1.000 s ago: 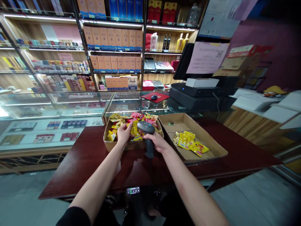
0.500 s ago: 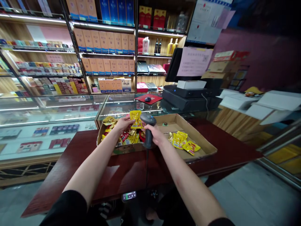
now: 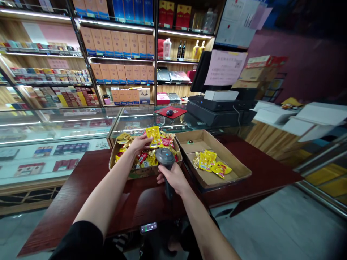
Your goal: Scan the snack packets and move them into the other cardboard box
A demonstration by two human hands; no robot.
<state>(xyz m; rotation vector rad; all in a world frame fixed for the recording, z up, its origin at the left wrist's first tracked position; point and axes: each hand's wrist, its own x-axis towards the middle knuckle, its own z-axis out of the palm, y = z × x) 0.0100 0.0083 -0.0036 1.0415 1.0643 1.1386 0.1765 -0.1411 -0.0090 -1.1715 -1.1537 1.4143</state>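
My left hand (image 3: 140,143) pinches a yellow snack packet (image 3: 154,137) by its left edge, above a cardboard box (image 3: 141,173) filled with yellow, red and gold packets. In my right hand (image 3: 173,177) is a dark barcode scanner (image 3: 165,157), gripped by its handle, with a blue light on top of its head. The scanner is just in front of the filled box's near right corner. A second, shallow cardboard box (image 3: 238,174) stands to the right, with several yellow packets (image 3: 210,161) and a small dark round item on green (image 3: 190,142) inside.
Both boxes stand on a dark red wooden table (image 3: 94,187). Behind it runs a glass display counter (image 3: 81,126) with a mouse (image 3: 170,112) on a red pad. A monitor (image 3: 200,74) and a black cash drawer (image 3: 214,113) stand at the back right. A lit phone (image 3: 148,227) is below the table edge.
My right hand has drawn the scanner down and towards me, away from the packet. My left hand has shifted slightly left, still holding the packet.
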